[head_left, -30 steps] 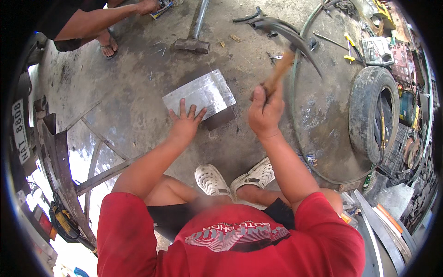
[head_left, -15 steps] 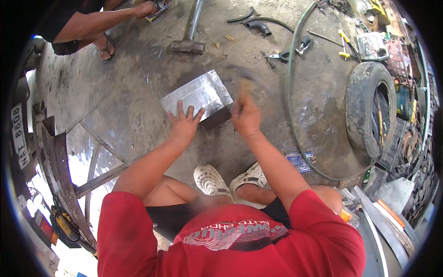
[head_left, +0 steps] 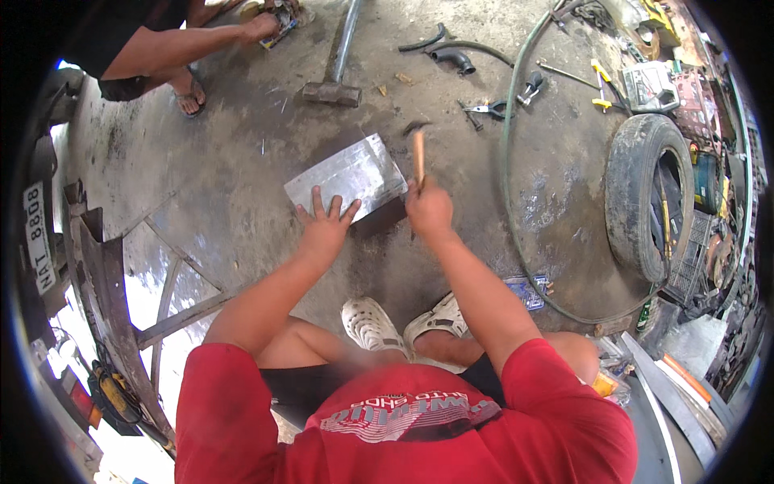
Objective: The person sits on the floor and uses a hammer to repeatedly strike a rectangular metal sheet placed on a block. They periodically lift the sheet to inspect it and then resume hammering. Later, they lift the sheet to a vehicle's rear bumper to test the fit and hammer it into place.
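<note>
A shiny rectangular metal sheet (head_left: 367, 169) lies over a dark metal piece (head_left: 380, 216) on the concrete floor. My left hand (head_left: 326, 222) rests with fingers spread on the sheet's lower left part. Just right of the sheet, my right hand (head_left: 430, 208) grips the wooden handle of a hammer (head_left: 418, 153); its dark head sits beyond the sheet's upper right corner, slightly blurred.
A co-worker's hand (head_left: 262, 28) is at top left, holding small items. Around me are a sledgehammer (head_left: 330, 93), black hoses (head_left: 451, 56), pliers (head_left: 488, 108), a green hose (head_left: 508, 194), a tyre (head_left: 633, 202), piled scrap (head_left: 689, 379) and a steel frame (head_left: 181, 319).
My right hand has swung the raised hammer down and leftward to beside the sheet's right edge. My left hand stays spread on the sheet, a little lower in view.
</note>
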`<state>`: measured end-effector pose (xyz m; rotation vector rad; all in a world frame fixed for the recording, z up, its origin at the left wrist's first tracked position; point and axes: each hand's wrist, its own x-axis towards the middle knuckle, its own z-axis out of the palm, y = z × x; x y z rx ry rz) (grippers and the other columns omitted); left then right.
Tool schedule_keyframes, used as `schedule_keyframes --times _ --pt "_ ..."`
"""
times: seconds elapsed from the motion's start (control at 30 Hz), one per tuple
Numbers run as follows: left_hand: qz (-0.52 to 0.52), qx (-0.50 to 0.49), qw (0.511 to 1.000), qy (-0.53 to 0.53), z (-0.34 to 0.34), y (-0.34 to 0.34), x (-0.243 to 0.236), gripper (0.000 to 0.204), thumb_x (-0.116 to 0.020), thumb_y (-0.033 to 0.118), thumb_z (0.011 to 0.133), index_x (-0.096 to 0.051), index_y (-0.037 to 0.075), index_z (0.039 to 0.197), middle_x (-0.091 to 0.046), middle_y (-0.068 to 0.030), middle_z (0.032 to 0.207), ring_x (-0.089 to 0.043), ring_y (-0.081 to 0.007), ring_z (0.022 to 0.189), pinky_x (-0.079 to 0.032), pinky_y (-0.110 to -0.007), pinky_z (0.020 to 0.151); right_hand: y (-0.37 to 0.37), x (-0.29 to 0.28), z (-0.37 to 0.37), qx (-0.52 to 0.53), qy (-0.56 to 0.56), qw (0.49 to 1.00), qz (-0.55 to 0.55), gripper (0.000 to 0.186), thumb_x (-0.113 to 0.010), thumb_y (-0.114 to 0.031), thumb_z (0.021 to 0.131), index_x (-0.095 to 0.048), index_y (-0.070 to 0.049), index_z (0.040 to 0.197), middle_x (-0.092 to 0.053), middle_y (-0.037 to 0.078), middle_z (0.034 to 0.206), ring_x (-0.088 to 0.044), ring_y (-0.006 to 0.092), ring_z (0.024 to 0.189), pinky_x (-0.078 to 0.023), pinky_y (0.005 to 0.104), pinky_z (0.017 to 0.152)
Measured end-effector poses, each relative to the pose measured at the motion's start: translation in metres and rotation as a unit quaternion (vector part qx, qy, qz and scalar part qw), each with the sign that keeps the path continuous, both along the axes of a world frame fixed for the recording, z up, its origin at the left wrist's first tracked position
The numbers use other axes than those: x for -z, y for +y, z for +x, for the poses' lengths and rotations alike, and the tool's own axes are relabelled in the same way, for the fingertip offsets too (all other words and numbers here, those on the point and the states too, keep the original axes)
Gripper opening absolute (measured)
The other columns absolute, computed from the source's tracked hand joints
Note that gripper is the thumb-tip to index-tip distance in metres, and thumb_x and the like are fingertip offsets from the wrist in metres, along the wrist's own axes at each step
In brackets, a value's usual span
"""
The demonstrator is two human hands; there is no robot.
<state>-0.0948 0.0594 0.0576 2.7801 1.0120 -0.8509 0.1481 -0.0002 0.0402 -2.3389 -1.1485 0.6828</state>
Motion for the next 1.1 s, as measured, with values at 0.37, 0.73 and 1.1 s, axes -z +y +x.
schedule_keyframes --times 0.37,0.73,1.1 --pt "-0.026 -0.014 1.000 0.009 -0.001 -0.009 0.001 0.087 -0.062 0.014 0.100 -0.020 0.036 0.173 -0.035 -0.0174 0.167 -0.019 -0.0639 0.155 -0.037 -0.086 0.106 -0.018 -0.028 -0.007 -0.033 0.023 0.998 -0.043 0.028 -0.066 -0.030 0.103 -0.059 -0.003 0.105 -0.071 0.025 0.089 -0.069 0.0498 0.082 -0.054 0.0571 0.074" --pt "-0.018 0.001 0.999 0.036 0.004 0.002 -0.001 0.088 -0.061 0.012 0.101 -0.017 0.034 0.174 -0.034 -0.0187 0.168 -0.021 -0.0674 0.153 -0.038 -0.086 0.105 -0.032 -0.012 -0.002 -0.027 -0.001 0.998 -0.060 0.028 -0.067 -0.030 0.103 -0.058 -0.004 0.106 -0.069 0.024 0.086 -0.068 0.0493 0.080 -0.053 0.0550 0.070" --pt "-0.031 -0.003 0.999 0.034 0.012 -0.001 -0.011 0.088 -0.061 0.010 0.100 -0.019 0.032 0.174 -0.033 -0.0195 0.167 -0.022 -0.0676 0.152 -0.041 -0.085 0.104 -0.078 -0.018 -0.010 -0.025 0.019 0.987 -0.158 0.029 -0.066 -0.030 0.105 -0.056 -0.003 0.104 -0.067 0.022 0.081 -0.067 0.0494 0.074 -0.053 0.0544 0.069"
